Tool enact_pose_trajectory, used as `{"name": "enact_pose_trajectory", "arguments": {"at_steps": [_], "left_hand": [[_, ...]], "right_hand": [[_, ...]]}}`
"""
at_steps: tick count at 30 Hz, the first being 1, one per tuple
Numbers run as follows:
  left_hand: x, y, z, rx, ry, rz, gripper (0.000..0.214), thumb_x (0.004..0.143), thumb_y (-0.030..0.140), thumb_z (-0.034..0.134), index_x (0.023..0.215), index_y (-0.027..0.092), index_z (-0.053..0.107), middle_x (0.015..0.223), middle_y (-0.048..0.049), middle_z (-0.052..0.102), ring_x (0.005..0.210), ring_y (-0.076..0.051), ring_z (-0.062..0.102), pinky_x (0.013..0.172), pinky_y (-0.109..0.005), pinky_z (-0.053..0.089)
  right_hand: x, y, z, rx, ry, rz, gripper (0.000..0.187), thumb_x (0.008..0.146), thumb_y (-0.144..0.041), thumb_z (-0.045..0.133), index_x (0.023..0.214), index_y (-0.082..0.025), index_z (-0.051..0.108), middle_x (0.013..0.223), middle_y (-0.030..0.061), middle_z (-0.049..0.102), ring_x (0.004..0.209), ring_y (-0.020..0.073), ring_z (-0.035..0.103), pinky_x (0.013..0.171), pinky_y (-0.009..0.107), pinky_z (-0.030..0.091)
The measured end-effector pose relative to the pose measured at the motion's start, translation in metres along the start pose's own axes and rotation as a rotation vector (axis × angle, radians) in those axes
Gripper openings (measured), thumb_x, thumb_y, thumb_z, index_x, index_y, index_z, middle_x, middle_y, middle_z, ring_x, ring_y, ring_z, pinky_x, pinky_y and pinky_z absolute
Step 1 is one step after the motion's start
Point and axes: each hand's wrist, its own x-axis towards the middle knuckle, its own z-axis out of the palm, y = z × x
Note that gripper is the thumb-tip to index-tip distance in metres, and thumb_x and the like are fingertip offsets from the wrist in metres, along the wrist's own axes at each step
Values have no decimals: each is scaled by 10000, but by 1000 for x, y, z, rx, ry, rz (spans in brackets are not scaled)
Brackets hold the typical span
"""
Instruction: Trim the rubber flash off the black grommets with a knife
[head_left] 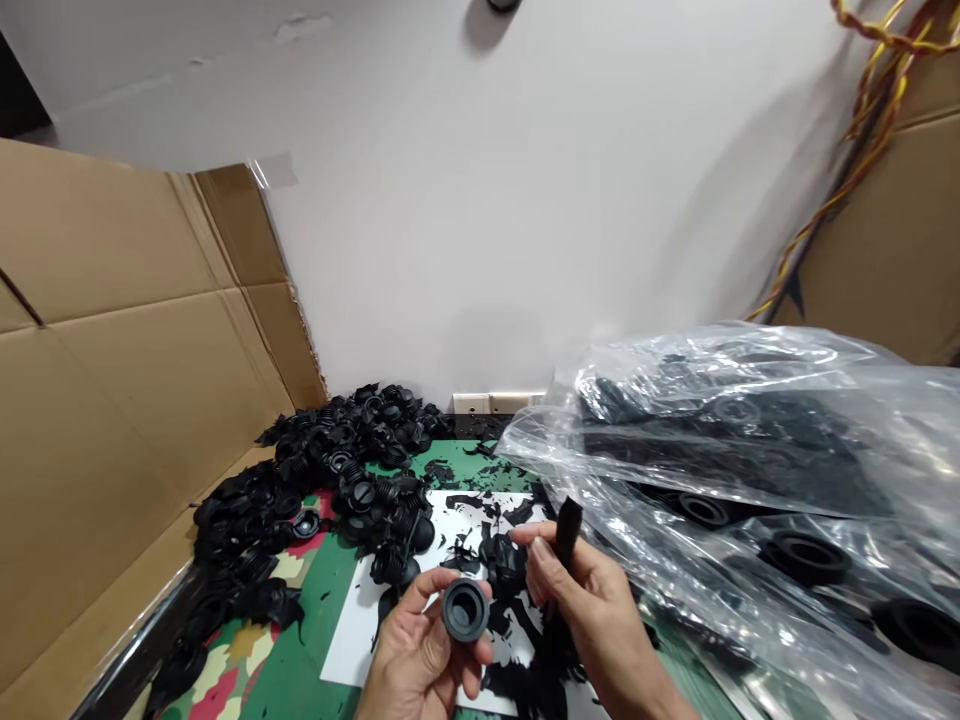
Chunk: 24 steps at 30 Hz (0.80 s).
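Observation:
My left hand [420, 645] grips a black ring-shaped rubber part [465, 610], its round hollow end facing me. To its right, my right hand [581, 590] is closed around a flat black strip [569, 530] that sticks up past the fingers; whether it is a scrap or a tool I cannot tell. Beneath both hands lies a white sheet [345, 640] scattered with black rubber scraps [517, 690]. A large heap of black ribbed rubber parts [360, 430] stands beyond my left hand.
At the right, a clear plastic bag [712, 420] holds more black round parts [806, 555]. Cardboard [135, 400] walls the left side. Under the sheet is a green surface [315, 610]. A white wall [480, 230] rises behind, and yellow-brown twisted wires [862, 170] hang at the upper right.

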Motion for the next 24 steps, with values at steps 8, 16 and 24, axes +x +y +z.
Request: {"name": "enact_pose_trajectory", "arguments": {"at_steps": [8,16,24], "left_hand": [[-1,-1,-4,-7,10,-11,302,528,230,887,797,202,753,894,-103,781,563,-148,686,415,-168,393],[0,-1,-3,10,5,-1,318,492,256,898,777,211,763,877,-91,784,549,-143,675,402,-166,362],[2,-2,-4,46,19,21,365,497,270,897,823,187,755,856,-103,772,543,-134,662,391,-156,359]], "right_hand": [[-6,-18,8,141,0,83,478,688,-626,654,804,-165,696,669,16,579,617,151,486,600,268,387],[-10,-25,11,143,-19,64,471,728,-629,612,808,-170,678,657,16,572,643,167,490,625,287,382],[-9,-25,10,144,-66,113,520,700,-669,606,830,-167,642,614,-10,545,470,93,376,446,220,260]]}}
